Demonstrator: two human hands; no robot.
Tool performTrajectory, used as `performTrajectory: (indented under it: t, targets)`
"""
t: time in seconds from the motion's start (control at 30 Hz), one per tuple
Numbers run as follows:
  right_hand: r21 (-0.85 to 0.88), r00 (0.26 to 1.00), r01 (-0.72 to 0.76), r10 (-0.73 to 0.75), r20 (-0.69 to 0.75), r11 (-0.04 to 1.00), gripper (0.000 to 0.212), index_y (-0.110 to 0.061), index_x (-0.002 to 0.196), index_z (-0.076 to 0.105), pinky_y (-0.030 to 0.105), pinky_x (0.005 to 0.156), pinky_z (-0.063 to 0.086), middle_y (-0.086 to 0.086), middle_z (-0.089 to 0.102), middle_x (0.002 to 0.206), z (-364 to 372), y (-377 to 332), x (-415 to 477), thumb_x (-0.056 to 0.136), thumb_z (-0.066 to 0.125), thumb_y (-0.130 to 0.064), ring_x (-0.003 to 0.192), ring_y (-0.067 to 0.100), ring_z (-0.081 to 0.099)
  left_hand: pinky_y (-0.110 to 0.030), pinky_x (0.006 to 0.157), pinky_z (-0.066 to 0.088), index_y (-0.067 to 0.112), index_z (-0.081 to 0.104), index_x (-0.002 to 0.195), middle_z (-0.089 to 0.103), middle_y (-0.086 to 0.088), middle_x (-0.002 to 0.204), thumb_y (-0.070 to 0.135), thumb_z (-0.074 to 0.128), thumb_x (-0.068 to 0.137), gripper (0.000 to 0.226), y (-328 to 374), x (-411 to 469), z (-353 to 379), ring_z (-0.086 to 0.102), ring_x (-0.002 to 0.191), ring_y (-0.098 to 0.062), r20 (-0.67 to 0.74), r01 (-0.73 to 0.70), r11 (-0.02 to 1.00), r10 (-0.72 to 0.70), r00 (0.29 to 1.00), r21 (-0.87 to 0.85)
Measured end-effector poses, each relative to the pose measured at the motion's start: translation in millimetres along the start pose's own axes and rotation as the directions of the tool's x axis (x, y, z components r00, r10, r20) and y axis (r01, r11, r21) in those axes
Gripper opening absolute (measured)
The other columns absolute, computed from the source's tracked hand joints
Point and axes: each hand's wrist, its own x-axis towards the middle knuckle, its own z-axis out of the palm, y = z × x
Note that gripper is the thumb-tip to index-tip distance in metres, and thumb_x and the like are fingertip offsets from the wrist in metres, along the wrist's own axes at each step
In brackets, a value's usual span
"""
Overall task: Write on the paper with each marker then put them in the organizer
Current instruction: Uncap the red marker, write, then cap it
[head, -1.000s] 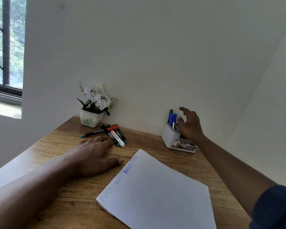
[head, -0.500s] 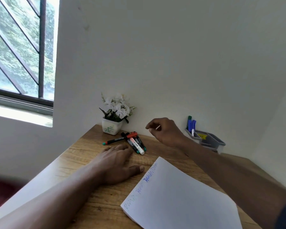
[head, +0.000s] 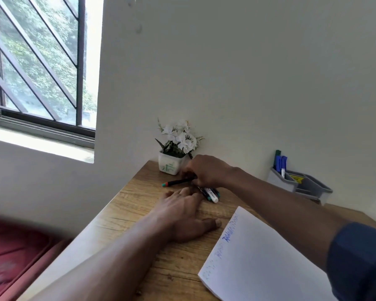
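Daylight is coming through the window at my left onto the wooden tabletop. My left hand is lying flat and open; my right hand is closing around the loose markers beside the flower pot, though I cannot tell if it is gripping any. Fumbling might roll one off. Paper is waiting; farther right the organizer is holding three markers.

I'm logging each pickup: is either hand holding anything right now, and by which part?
The right hand closes on the black marker at its far end; whether it's lifted can't be told. The left hand holds nothing.
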Motion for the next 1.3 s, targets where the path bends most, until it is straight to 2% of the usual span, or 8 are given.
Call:
performTrajectory:
  t: [0.13, 0.23, 0.33, 0.4, 0.53, 0.7, 0.93, 1.3]
  targets:
    - [0.045, 0.988, -0.014, 0.021, -0.153, 0.999, 0.034, -0.034, 0.115, 0.07, 0.033, 0.075, 0.05, -0.006, 0.074, 0.11, -7, 10, -18, 0.086, 0.072, -0.017, 0.096, 0.019, 0.068, -0.042, 0.122, 0.016, 0.032, 0.026, 0.158, 0.027, 0.001, 0.165, 0.081, 0.041, 0.086, 0.089, -1, -1, 1, 0.026, 0.151, -0.019, -0.005, -0.025, 1.0, 0.025, 1.0, 0.007]
    - [0.323, 0.936, -0.086, 0.187, -0.299, 0.943, 0.02, -0.027, 0.102, 0.074, 0.034, 0.07, 0.056, -0.011, 0.075, 0.095, -16, 19, -52, 0.085, 0.076, -0.018, 0.074, 0.012, 0.067, -0.043, 0.124, 0.014, 0.033, 0.02, 0.159, 0.021, 0.003, 0.168, 0.08, 0.042, 0.087, 0.089, -1, -2, -2, 0.021, 0.153, -0.018, -0.007, -0.033, 0.999, 0.033, 0.999, -0.002]
    - [0.891, 0.821, 0.002, 0.508, -0.261, 0.455, 0.016, -0.011, 0.095, 0.074, 0.029, 0.058, 0.056, 0.009, 0.078, 0.085, -21, 9, -100, 0.083, 0.083, -0.015, 0.063, 0.021, 0.07, -0.043, 0.123, 0.016, 0.032, 0.025, 0.158, 0.024, 0.003, 0.167, 0.079, 0.044, 0.087, 0.087, 1, -5, -4, 0.024, 0.152, -0.018, -0.01, -0.041, 0.999, 0.041, 0.999, -0.004]
    - [0.994, 0.782, 0.086, 0.613, -0.113, 0.073, 0.021, -0.012, 0.09, 0.076, 0.026, 0.056, 0.055, 0.015, 0.077, 0.088, -18, -1, -135, 0.076, 0.085, -0.025, 0.066, 0.021, 0.07, -0.043, 0.123, 0.019, 0.033, 0.029, 0.156, 0.028, 0.003, 0.165, 0.078, 0.045, 0.087, 0.084, 2, -5, -5, 0.028, 0.15, -0.018, -0.014, -0.041, 0.999, 0.041, 0.999, -0.005]
    - [0.975, 0.715, 0.153, 0.699, 0.001, -0.158, 0.024, -0.011, 0.083, 0.072, 0.026, 0.049, 0.049, 0.009, 0.063, 0.067, 5, -21, -180, 0.073, 0.083, -0.03, 0.053, 0.018, 0.056, -0.041, 0.116, 0.035, 0.038, 0.032, 0.153, 0.041, 0.003, 0.158, 0.073, 0.049, 0.09, 0.075, 3, -9, -10, 0.043, 0.14, -0.017, -0.056, -0.049, 0.997, 0.045, 0.997, -0.062]
    - [0.969, 0.711, 0.194, 0.703, -0.032, -0.152, 0.024, -0.005, 0.082, 0.07, 0.031, 0.049, 0.05, 0.016, 0.069, 0.068, 26, -34, -204, 0.085, 0.076, -0.027, 0.052, 0.026, 0.061, -0.024, 0.088, 0.053, 0.038, 0.046, 0.147, 0.063, 0.016, 0.136, 0.071, 0.055, 0.087, 0.069, 19, -27, -13, 0.059, 0.112, 0.009, -0.285, -0.252, 0.946, 0.19, 0.94, -0.201]
    - [0.982, 0.811, 0.178, 0.575, -0.111, -0.061, 0.025, -0.003, 0.084, 0.075, 0.026, 0.05, 0.046, 0.015, 0.074, 0.072, 26, -39, -205, 0.092, 0.07, -0.026, 0.059, 0.025, 0.067, -0.039, 0.079, 0.06, 0.033, 0.072, 0.118, 0.077, 0.018, 0.096, 0.046, 0.074, 0.089, 0.032, 41, -35, -2, 0.074, 0.088, -0.006, -0.36, -0.36, 0.857, 0.225, 0.905, -0.368]
    - [0.994, 0.859, 0.061, 0.512, -0.004, -0.094, 0.033, -0.001, 0.08, 0.066, 0.024, 0.052, 0.043, 0.009, 0.06, 0.059, 28, -34, -200, 0.098, 0.063, -0.029, 0.053, 0.015, 0.056, -0.021, 0.056, 0.037, 0.025, 0.071, 0.081, 0.058, 0.014, 0.063, 0.025, 0.063, 0.1, 0.021, 53, -40, 2, 0.049, 0.056, -0.002, -0.267, -0.405, 0.839, 0.323, 0.908, -0.362]
